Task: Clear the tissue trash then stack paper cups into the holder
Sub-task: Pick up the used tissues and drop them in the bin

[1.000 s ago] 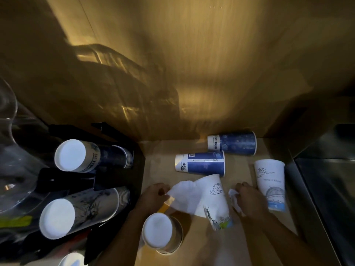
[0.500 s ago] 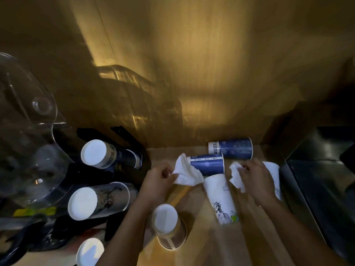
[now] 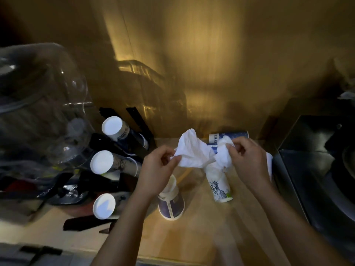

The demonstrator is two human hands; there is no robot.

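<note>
My left hand (image 3: 158, 166) grips a large crumpled white tissue (image 3: 193, 152), lifted above the wooden counter. My right hand (image 3: 247, 160) grips a smaller white tissue wad (image 3: 223, 153), and the two tissues touch in the middle. Below them a white cup with a statue drawing (image 3: 219, 185) lies on its side. An upside-down cup (image 3: 171, 202) stands under my left wrist. A dark blue cup (image 3: 230, 134) lies at the back, another is mostly hidden behind the tissues. The black cup holder (image 3: 132, 135) at left carries stacks of cups (image 3: 113, 127), bottoms facing me.
A large clear glass vessel (image 3: 42, 104) fills the left side. A dark metal sink (image 3: 317, 154) lies to the right. The wooden back wall (image 3: 211, 64) rises close behind the cups. A white cup (image 3: 269, 162) stands partly hidden behind my right hand.
Both hands have lifted their tissues off the counter and brought them together at the middle. The view has shifted, showing more of the counter's front and the holder.
</note>
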